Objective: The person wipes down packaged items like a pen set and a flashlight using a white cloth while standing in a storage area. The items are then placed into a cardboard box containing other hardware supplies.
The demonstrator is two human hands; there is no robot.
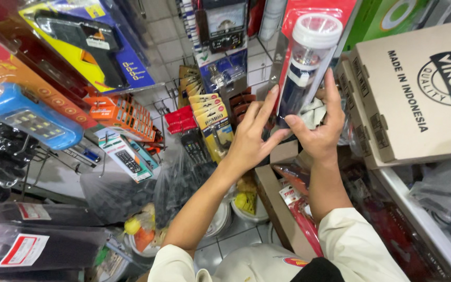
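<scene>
Both hands, left hand [250,137] and right hand [319,130], grip a blister-packed lantern torch [308,62] held up before the cardboard box [418,89]; it seems mid-inspection; turning or rehanging needs a steady two-sided hold.

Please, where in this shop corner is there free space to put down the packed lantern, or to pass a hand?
Little room. The top of the cardboard box, right of the blister-packed lantern both hands hold (left hand, right hand), is bare. Some floor tile shows between the arms. The hanging packages at left are crowded.
</scene>
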